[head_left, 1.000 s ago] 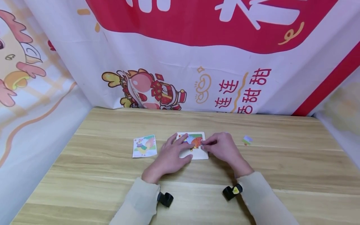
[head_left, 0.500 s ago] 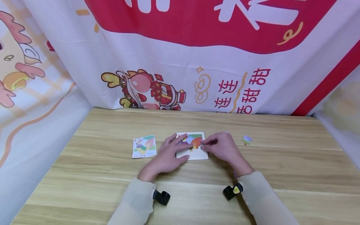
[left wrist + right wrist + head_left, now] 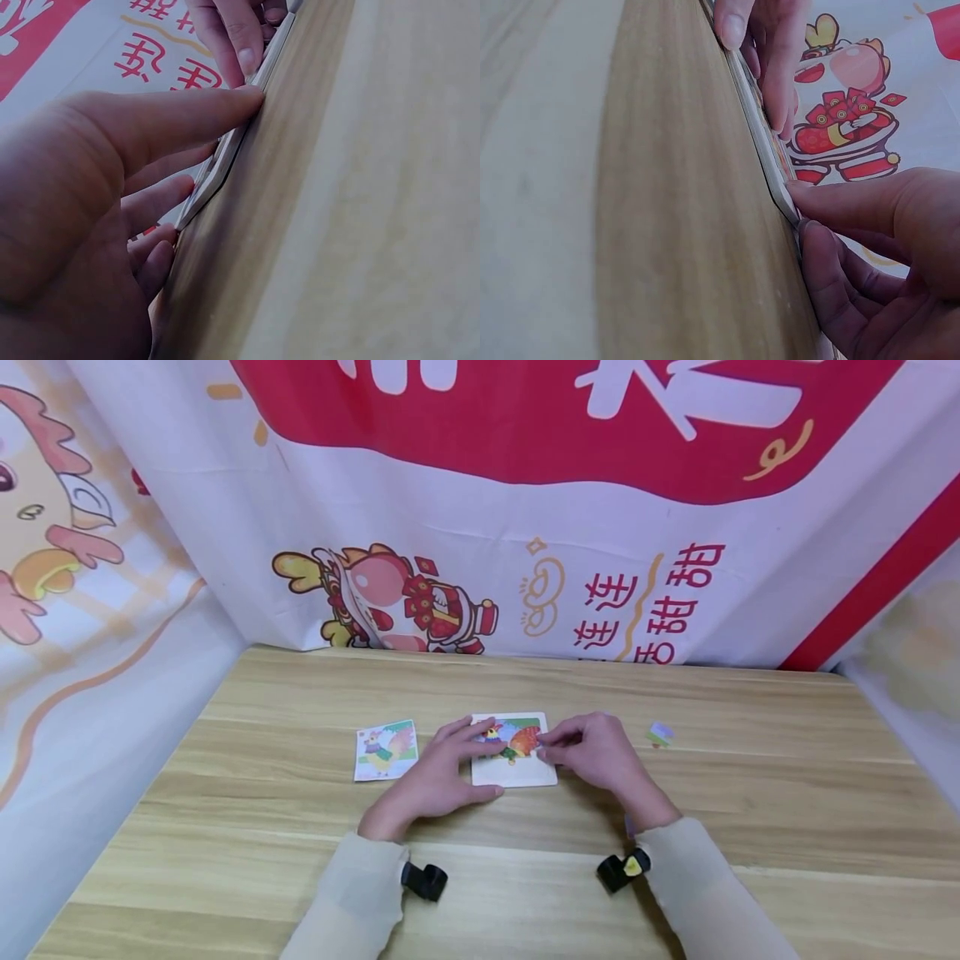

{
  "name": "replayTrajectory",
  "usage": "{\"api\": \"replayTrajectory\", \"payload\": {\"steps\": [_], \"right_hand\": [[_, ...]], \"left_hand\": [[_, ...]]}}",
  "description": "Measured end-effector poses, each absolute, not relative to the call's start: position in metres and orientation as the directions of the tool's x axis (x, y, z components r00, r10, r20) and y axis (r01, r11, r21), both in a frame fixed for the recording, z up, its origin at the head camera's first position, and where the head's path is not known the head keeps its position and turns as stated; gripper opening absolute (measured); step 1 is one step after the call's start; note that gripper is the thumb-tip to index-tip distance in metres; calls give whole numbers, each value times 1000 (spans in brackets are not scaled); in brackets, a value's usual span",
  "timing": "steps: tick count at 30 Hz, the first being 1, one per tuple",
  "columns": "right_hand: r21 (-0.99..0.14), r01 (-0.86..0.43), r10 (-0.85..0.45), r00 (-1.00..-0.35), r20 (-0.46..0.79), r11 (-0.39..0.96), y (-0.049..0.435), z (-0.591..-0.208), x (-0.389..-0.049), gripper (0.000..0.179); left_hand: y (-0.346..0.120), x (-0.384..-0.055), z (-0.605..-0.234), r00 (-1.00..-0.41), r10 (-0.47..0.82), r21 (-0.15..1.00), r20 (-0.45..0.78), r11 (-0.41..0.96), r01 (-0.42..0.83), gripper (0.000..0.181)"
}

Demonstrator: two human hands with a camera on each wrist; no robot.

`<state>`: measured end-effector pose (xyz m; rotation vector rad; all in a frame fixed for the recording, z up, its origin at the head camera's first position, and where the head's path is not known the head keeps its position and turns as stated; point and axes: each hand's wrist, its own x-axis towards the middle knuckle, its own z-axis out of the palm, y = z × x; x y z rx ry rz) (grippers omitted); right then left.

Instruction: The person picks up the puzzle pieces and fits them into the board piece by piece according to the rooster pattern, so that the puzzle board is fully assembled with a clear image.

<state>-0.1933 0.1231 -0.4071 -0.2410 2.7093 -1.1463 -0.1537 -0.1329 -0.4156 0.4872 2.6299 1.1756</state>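
Observation:
A jigsaw puzzle board (image 3: 517,772) with a white frame lies mid-table. Colourful rooster pieces (image 3: 522,740) fill its upper part, and the lower part is bare white. My left hand (image 3: 442,768) reaches over its left side, fingers stretched out across the picture. In the left wrist view, the left thumb (image 3: 217,109) is at the board's near edge. My right hand (image 3: 592,750) pinches the board's right edge with curled fingers. The right wrist view shows the right thumb (image 3: 840,201) on top of the edge near a corner, a fingertip (image 3: 815,236) just beside it.
Left of the board lies a square card (image 3: 386,751) with a pale rooster picture. A loose puzzle piece (image 3: 661,734) lies to the right. Another small piece (image 3: 630,826) shows beside the right wrist. Printed cloth (image 3: 450,510) hangs behind the wooden table (image 3: 247,827).
My left hand has slid a little left, uncovering more of the rooster picture; its thumb has moved from the bare white part to the near edge. The right hand keeps its place.

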Motion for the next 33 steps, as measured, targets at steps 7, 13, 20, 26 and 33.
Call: {"api": "replayTrajectory", "payload": {"steps": [7,13,20,26,33], "right_hand": [[-723,-46,-208,-968,-137,689,123,-405,-193,12],[-720,-33,-199,-969,-148,693,122,-405,-193,12],[-723,-30,-199,-969,-149,690,122,-405,-192,12],[-729,-30,-199,-969,-147,684,121,-406,-192,12],[-732,-40,-208,-968,-141,680,123,-406,-193,12]], "left_hand": [[-134,-154,-418,-931,361,770,-59,610,188,57],[-133,-155,-419,-939,341,782,-56,600,171,58],[-133,-154,-420,-953,297,779,-63,612,139,64],[-134,-154,-420,-964,259,773,-56,623,122,69],[-133,-154,-419,-967,246,774,-63,624,108,73]]}}
